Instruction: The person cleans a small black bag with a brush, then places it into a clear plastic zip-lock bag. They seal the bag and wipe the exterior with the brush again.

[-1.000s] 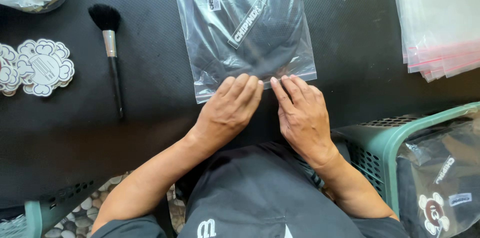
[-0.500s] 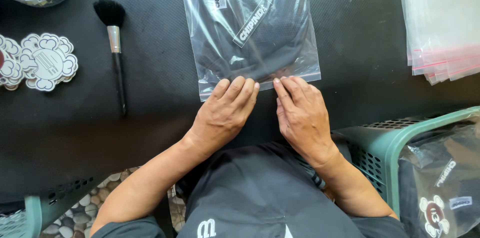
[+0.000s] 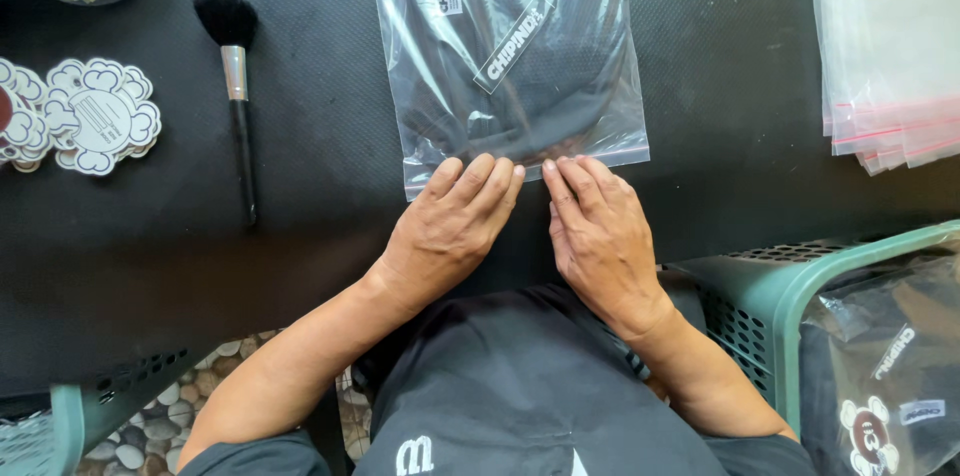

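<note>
A clear plastic zip bag (image 3: 510,46) with a folded black garment inside lies on the black table (image 3: 330,216). Its pink-lined sealing edge faces me. My left hand (image 3: 450,226) lies flat with the fingertips pressing on that near edge. Beside it, my right hand (image 3: 598,231) presses the same edge, fingers together and extended. The two hands almost touch at the middle of the bag's edge. Neither hand grips anything.
A black makeup-style brush (image 3: 235,86) lies to the left, with flower-shaped white stickers (image 3: 100,116) beyond it. A stack of clear bags (image 3: 885,46) sits at the right. A green basket (image 3: 800,306) holding packed bags stands lower right. Another green basket (image 3: 60,416) is lower left.
The view has shifted slightly, and both hands stay pressed flat on the bag's near edge with fingertips a little closer together.
</note>
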